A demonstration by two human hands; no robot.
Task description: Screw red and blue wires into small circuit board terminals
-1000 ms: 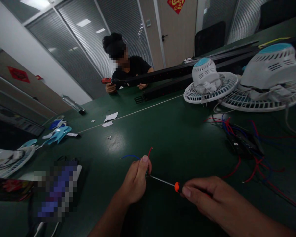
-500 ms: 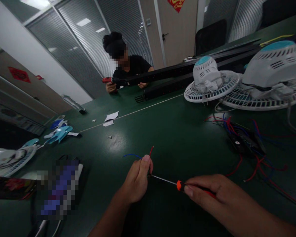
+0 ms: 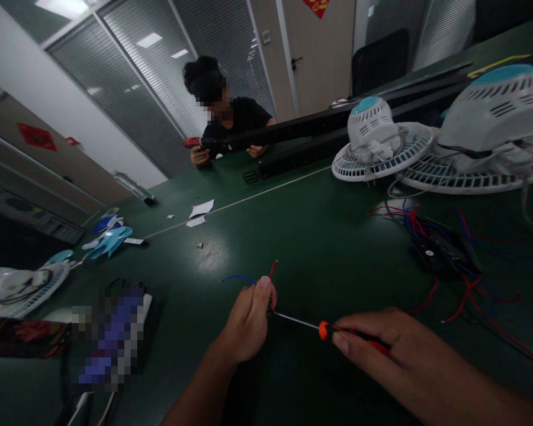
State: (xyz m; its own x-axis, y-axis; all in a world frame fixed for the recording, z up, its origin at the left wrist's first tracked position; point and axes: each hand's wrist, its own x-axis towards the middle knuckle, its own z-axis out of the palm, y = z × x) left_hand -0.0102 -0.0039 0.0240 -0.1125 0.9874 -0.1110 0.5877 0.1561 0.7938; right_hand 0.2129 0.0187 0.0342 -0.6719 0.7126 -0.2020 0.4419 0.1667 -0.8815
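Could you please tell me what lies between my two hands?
In the head view, the screwdriver's shaft and orange collar span from right hand to left hand, above the green table.

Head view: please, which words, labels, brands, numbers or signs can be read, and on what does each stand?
No text can be read with certainty.
Red diamond sign on the door: gold characters, cut by the picture's top edge, not legible.
Red sign at the left: characters too blurred.
White round mark on the black module: too small.
Screwdriver: no lettering visible.
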